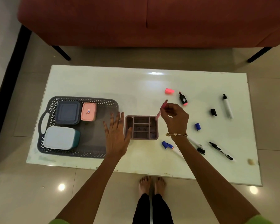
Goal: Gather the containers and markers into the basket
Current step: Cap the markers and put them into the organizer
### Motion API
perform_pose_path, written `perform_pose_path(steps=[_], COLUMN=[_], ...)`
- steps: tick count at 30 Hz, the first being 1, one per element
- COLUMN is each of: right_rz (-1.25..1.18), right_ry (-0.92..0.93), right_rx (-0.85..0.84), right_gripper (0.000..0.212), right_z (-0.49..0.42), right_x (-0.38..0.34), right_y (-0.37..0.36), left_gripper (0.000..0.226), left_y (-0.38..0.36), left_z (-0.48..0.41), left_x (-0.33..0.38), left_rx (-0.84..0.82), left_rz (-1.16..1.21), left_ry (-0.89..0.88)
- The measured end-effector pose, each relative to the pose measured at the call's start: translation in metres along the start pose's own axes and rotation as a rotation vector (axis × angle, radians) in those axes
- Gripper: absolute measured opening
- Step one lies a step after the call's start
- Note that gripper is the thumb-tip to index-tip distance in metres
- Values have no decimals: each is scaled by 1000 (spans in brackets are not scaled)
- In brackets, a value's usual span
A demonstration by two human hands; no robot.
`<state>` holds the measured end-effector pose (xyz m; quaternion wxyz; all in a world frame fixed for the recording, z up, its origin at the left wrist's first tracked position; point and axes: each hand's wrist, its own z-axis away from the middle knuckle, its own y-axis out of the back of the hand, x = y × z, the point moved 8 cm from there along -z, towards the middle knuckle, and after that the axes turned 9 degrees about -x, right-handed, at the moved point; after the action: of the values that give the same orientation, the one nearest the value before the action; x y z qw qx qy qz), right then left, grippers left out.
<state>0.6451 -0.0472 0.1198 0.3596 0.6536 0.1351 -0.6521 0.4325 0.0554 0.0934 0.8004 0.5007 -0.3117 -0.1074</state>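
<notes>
Head view, right hand pinching seemingly pink pen, over organizer

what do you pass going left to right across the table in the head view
grey basket with three lidded containers → left hand → divided organizer → right hand holding a pink pen → blue cap → black cap → white marker

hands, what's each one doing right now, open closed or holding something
Left hand: open, fingers spread flat, holding nothing, beside the mauve plastic divided organizer.
Right hand: closed on a slim pink pen, tip at the organizer's far right corner.
</notes>
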Motion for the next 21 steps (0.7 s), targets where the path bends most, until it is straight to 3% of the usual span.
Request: perform_pose_path(steps=[8, 14, 21], right_rz=[147, 341, 338], right_ry=[-102, -150, -167], right_rx=[-161, -263, -218], right_gripper=[11, 21, 21], right_z=[-3, -6, 9], right_x=[36, 57, 57], right_y=[-30, -40, 16], left_gripper=[83, 71, 63], left_y=[-7, -20, -46], left_z=[6, 11, 32], left_x=[5, 16, 76], left_rx=[17, -10, -95], left_rz=[-1, -12, 54], left_ry=[-16, -34, -181])
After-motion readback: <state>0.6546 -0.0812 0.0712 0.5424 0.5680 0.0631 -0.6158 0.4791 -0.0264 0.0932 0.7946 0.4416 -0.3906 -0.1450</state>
